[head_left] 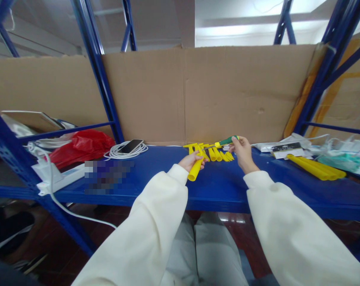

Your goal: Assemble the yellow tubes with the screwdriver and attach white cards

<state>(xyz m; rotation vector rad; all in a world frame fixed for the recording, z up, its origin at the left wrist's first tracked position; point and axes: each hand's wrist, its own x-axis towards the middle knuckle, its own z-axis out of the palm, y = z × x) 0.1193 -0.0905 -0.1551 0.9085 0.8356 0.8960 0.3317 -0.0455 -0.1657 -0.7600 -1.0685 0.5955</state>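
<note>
My left hand point(192, 161) is closed around a yellow plastic tube point(194, 171), its wide open end tilted toward me. In my right hand point(241, 151) is a screwdriver point(226, 141) with a green and yellow handle, its thin shaft pointing left to the top of the tube. Whether the tip touches the tube is too small to tell. Just behind my hands, several yellow plastic pieces point(217, 154) lie in a row on the blue shelf point(156, 174), some of them tubular and some pointed. My left hand partly hides those nearest to it.
Two or more long yellow tubes point(314, 169) lie at the right, near a black and white box point(287, 151) and plastic bags. At the left are a phone point(131, 146) on a coiled white cable point(114, 151), a red bag point(83, 147) and a power strip point(63, 179). Cardboard point(227, 91) stands behind.
</note>
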